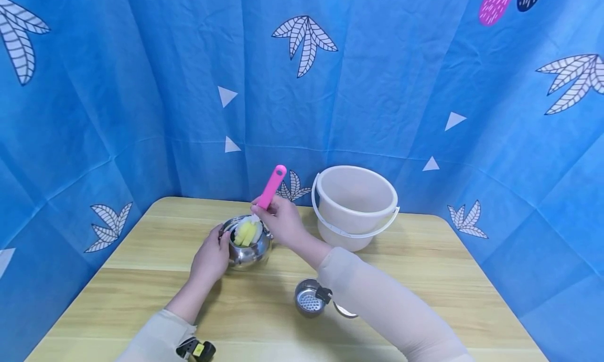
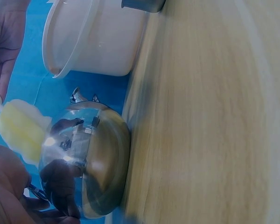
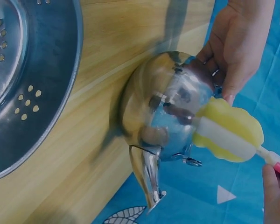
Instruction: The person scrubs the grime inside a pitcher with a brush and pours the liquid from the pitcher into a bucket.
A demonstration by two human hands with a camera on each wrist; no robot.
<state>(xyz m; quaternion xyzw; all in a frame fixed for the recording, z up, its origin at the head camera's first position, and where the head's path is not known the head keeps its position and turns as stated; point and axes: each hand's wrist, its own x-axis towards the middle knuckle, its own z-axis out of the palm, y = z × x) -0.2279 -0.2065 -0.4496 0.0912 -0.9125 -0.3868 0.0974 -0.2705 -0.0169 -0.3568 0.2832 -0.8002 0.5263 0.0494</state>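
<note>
A shiny stainless steel teapot (image 1: 245, 257) stands on the wooden table. My left hand (image 1: 211, 256) grips it at its left side, thumb near the rim. Between the fingers of my right hand (image 1: 287, 223) is a bottle brush with a pink handle (image 1: 273, 184), slanting down toward the pot's mouth. Its yellow and white sponge head (image 3: 238, 126) is at the opening, partly outside it, as the right wrist view shows. There the teapot's spout (image 3: 149, 177) points away from the left hand. The left wrist view shows the pot's rounded side (image 2: 100, 158).
A white bucket (image 1: 356, 231) with its handle hanging in front stands at the back, right of the teapot. Near my right sleeve sits a perforated metal strainer (image 1: 309, 301), with a round metal piece (image 1: 345, 312) partly under the sleeve. Blue patterned cloth (image 1: 302, 115) hangs around the table.
</note>
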